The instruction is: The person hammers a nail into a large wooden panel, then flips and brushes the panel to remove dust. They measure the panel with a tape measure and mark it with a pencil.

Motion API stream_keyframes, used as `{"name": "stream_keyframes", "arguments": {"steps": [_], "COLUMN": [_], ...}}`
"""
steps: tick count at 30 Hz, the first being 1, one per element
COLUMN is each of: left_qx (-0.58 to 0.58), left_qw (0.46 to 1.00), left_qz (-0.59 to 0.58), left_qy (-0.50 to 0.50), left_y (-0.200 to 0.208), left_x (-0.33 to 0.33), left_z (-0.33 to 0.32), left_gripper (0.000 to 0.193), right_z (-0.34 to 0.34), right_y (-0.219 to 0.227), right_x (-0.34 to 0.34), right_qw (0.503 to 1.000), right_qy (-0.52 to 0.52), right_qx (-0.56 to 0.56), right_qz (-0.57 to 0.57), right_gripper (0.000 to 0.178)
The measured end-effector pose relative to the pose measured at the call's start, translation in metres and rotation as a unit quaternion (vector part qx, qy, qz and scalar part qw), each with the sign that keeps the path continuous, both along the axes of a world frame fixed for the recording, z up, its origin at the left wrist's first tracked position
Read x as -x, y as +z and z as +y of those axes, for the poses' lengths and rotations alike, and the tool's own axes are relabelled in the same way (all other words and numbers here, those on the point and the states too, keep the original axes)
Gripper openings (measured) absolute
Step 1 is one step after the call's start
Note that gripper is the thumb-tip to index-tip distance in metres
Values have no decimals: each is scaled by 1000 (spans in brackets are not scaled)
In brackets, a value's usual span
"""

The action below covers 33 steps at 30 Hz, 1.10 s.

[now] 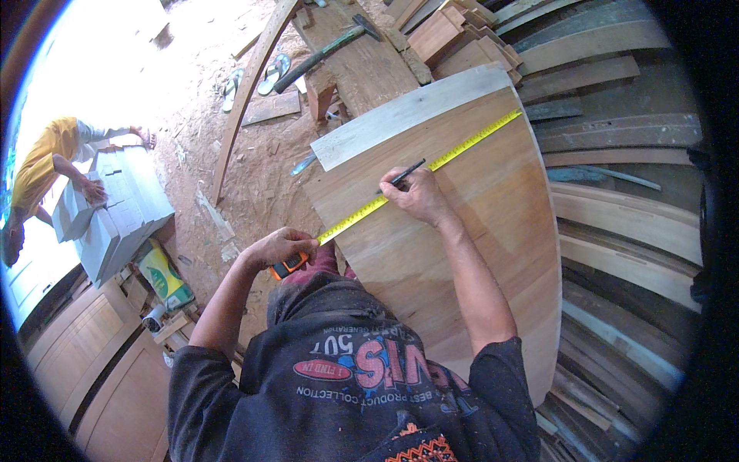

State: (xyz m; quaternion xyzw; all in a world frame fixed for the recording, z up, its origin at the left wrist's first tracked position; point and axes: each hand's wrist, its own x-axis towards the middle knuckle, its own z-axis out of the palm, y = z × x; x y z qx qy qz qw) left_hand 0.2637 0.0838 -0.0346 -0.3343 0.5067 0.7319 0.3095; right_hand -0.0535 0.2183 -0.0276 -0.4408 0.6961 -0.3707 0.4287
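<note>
A large wooden panel (pixel 477 239) with a curved right edge lies before me. Across it runs the yellow blade of a tape measure (pixel 350 221), stretched slantwise from the panel's left side to its far right edge. My left hand (pixel 286 250) grips the orange and black case just off the panel's left edge. In my right hand (pixel 419 195) is a dark pen (pixel 408 172), pinched between the fingers, with its tip by the blade near the middle of the panel. A pale wooden strip (pixel 408 110) lies along the panel's far edge.
Beyond the panel, a hammer (pixel 327 52) rests across a plank. Long boards (pixel 623 204) are stacked at the right. Wood offcuts (pixel 458 35) pile up at the far side. Left, a person in yellow (pixel 50 158) bends over grey blocks (pixel 127 204). Sandals (pixel 273 73) lie on the dusty floor.
</note>
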Motion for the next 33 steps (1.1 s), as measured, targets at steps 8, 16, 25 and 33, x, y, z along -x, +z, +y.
{"name": "stream_keyframes", "arguments": {"steps": [8, 16, 25, 33], "left_qx": [7, 47, 83, 34], "left_qw": [999, 999, 994, 990], "left_qz": [-35, -7, 6, 85], "left_qy": [26, 11, -67, -106], "left_y": [-1, -9, 6, -25], "left_x": [-3, -4, 3, 36], "left_z": [12, 16, 9, 28], "left_gripper": [40, 40, 41, 34], "right_z": [3, 1, 34, 174], "right_y": [-3, -4, 8, 43], "right_x": [-5, -5, -26, -123], "right_qw": [997, 998, 965, 809], "right_qy": [-66, -36, -250, -574], "right_qx": [-29, 8, 49, 90], "right_qz": [-29, 45, -70, -86], "right_gripper": [16, 13, 19, 35]}}
